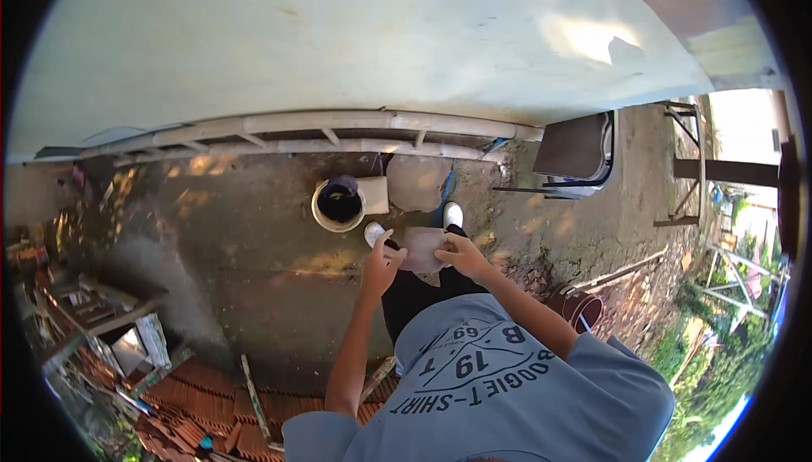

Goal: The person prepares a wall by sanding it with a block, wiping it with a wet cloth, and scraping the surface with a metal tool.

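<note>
Outdoor yard (271, 318), greenery (719, 382), roof tiles (193, 390)

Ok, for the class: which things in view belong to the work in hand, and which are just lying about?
In hand:
- pale pinkish flat piece, material unclear, between left hand and right hand

Apparently just lying about:
- pale round bucket with dark contents (role unclear)
- bamboo ladder
- reddish roof tiles
- brown bucket

I note remotely: flat piece (422, 246), dull pinkish-grey; shirt (507, 403), blue-grey, black print (475, 366); trousers (414, 297), black; shoes (452, 214), white; wall (338, 47), pale blue-green; roof tiles (190, 386), orange-red.
</note>
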